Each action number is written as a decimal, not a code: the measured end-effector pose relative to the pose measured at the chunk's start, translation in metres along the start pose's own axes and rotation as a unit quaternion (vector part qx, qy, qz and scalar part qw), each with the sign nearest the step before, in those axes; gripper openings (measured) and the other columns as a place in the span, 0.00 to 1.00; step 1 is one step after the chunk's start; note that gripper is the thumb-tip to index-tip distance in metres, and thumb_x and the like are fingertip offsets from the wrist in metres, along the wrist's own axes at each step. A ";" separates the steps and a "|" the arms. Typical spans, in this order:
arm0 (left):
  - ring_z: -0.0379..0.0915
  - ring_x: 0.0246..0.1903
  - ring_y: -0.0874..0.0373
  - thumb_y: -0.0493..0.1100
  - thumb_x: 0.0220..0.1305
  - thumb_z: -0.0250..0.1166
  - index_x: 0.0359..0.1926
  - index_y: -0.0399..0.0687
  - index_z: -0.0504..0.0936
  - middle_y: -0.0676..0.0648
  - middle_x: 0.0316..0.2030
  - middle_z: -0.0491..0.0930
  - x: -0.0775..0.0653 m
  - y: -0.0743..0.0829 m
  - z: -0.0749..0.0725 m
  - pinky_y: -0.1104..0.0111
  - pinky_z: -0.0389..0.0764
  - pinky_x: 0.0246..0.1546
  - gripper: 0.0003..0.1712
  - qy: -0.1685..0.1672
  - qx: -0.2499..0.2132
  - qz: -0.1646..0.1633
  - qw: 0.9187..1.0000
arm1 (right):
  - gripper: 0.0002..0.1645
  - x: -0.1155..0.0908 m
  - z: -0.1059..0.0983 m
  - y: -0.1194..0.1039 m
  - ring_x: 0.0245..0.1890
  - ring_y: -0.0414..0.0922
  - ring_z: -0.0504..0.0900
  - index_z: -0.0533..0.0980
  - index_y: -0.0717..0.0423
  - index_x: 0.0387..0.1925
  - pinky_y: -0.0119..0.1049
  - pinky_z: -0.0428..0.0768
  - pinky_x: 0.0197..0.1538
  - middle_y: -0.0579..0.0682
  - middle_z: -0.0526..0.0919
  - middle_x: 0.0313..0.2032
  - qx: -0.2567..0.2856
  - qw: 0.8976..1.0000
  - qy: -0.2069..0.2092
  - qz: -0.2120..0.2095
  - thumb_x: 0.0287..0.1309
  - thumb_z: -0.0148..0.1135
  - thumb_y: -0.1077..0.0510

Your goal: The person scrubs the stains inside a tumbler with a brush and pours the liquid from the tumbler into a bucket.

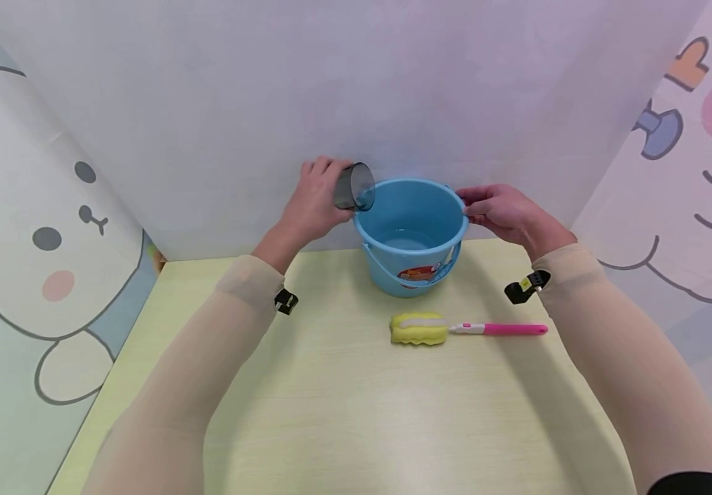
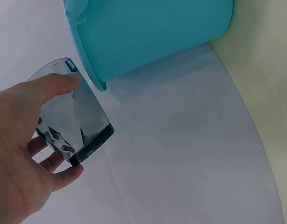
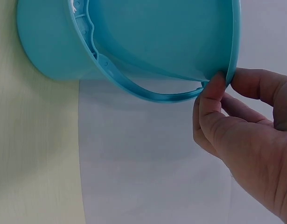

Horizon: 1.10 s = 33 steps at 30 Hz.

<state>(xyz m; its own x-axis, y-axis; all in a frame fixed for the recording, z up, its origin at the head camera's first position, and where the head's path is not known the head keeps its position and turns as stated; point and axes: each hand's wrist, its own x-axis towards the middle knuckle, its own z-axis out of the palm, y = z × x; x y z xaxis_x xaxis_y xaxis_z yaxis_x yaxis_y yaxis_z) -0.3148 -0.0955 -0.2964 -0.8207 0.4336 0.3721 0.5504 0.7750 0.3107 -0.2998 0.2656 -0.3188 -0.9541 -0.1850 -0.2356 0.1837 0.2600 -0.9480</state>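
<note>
My left hand (image 1: 317,199) grips a dark see-through cup (image 1: 354,187), tilted with its mouth toward the blue bucket (image 1: 414,230). In the left wrist view the thumb lies along one side of the cup (image 2: 73,112) and the fingers wrap behind it, close beside the bucket's rim. The bucket stands upright at the table's back edge, with a little clear liquid in its bottom and its handle hanging down in front. On the right side, my right hand (image 1: 504,212) pinches the bucket's rim between thumb and fingers, near the handle joint (image 3: 202,86).
In front of the bucket lies a brush (image 1: 419,328) with a yellow sponge head and a pink handle (image 1: 515,330), on the pale wooden table (image 1: 356,412). A white wall (image 1: 257,124) rises right behind. Printed cartoon panels (image 1: 34,261) stand at both sides.
</note>
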 end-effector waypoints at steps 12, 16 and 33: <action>0.57 0.67 0.40 0.44 0.59 0.83 0.77 0.48 0.68 0.40 0.68 0.68 0.001 0.007 -0.002 0.51 0.75 0.63 0.50 0.006 0.027 0.020 0.999 | 0.34 0.000 0.000 0.000 0.69 0.60 0.69 0.60 0.61 0.81 0.30 0.84 0.56 0.62 0.65 0.75 -0.003 1.000 -0.001 0.001 0.80 0.53 0.65; 0.57 0.67 0.39 0.43 0.58 0.83 0.77 0.48 0.68 0.39 0.68 0.68 0.002 0.007 -0.002 0.50 0.74 0.63 0.50 0.009 0.027 0.026 0.999 | 0.34 0.000 -0.001 0.001 0.68 0.59 0.70 0.60 0.61 0.81 0.29 0.84 0.55 0.63 0.65 0.75 -0.006 1.000 0.001 -0.001 0.80 0.54 0.66; 0.57 0.68 0.40 0.42 0.59 0.82 0.78 0.49 0.68 0.40 0.69 0.67 0.004 0.009 -0.001 0.50 0.73 0.65 0.49 0.009 0.035 0.036 0.999 | 0.33 -0.002 0.000 0.000 0.67 0.59 0.71 0.60 0.61 0.81 0.28 0.84 0.54 0.63 0.66 0.74 -0.007 1.000 0.004 0.000 0.80 0.54 0.65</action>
<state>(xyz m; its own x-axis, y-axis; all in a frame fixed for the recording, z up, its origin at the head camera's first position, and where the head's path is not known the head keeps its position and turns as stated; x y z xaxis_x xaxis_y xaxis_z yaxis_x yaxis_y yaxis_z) -0.3128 -0.0877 -0.2913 -0.7766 0.4814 0.4064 0.5950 0.7725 0.2218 -0.2983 0.2662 -0.3183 -0.9561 -0.1775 -0.2332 0.1796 0.2740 -0.9448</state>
